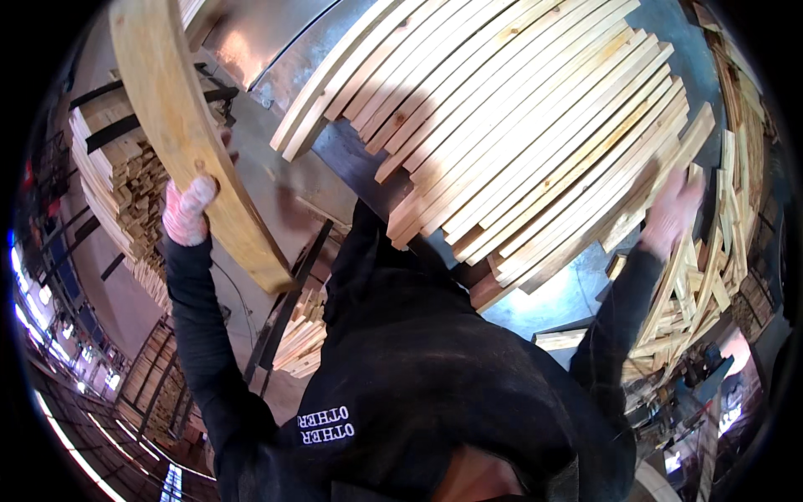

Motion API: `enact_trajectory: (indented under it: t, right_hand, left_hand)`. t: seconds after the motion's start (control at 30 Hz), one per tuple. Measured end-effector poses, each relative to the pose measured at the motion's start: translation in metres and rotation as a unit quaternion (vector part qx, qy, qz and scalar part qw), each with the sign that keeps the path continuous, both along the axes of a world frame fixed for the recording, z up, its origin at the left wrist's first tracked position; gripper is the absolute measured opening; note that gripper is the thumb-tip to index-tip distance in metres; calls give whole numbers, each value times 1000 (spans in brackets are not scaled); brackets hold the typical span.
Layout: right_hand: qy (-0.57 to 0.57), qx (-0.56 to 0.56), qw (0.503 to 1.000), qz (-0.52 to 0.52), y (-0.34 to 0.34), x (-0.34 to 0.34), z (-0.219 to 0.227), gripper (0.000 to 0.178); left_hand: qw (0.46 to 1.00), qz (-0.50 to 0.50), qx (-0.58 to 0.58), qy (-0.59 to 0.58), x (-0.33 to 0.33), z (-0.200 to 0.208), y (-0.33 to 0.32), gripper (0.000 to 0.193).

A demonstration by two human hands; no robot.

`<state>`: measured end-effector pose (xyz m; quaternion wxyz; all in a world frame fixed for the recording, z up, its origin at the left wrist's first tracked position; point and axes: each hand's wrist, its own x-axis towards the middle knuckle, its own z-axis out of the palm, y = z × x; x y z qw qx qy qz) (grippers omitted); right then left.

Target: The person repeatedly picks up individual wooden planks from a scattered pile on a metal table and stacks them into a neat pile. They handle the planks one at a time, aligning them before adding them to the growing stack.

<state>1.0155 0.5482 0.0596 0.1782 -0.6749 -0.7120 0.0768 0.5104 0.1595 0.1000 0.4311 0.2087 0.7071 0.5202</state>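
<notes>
My left hand [190,209], in what looks like a pale pinkish glove, is closed on the edge of a long, wide wooden board [163,92]. That board is raised at the left, tilted, its lower end toward my body. In front of me a row of narrow wooden boards [502,125] lies side by side on a metal table [552,297], their near ends uneven. Out to the right, my right hand [673,209] rests beside the outermost board [661,180] of the row. Its fingers look stretched out along that board's outer side, slightly blurred.
Stacked lumber [138,184] with dark straps stands at the left. A jumbled heap of wood offcuts [690,293] lies at the right, beyond the table edge. Another small lumber pile [301,339] sits low beside a dark metal rail [288,301]. Machinery [686,397] shows at lower right.
</notes>
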Motion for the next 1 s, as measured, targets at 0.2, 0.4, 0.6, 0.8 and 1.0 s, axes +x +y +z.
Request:
enact_trajectory:
  t: [0.2, 0.4, 0.6, 0.8, 1.0]
  right_hand:
    - [260, -192, 936, -139, -195, 55, -102, 46]
    - [383, -212, 894, -94, -188, 7, -103, 53]
    - [480, -321, 816, -33, -179, -42, -42, 71]
    - [479, -274, 833, 39, -159, -66, -64, 75]
    - [465, -307, 829, 47, -126, -76, -23, 84]
  left_hand:
    - [971, -218, -46, -86, -51, -19, 121, 47]
    - [904, -423, 20, -60, -46, -101, 174, 49]
    - [918, -382, -14, -106, -35, -43, 193, 43]
    - [808, -476, 125, 325, -94, -30, 213, 32]
    - [827, -367, -148, 399, -32, 36, 224, 43]
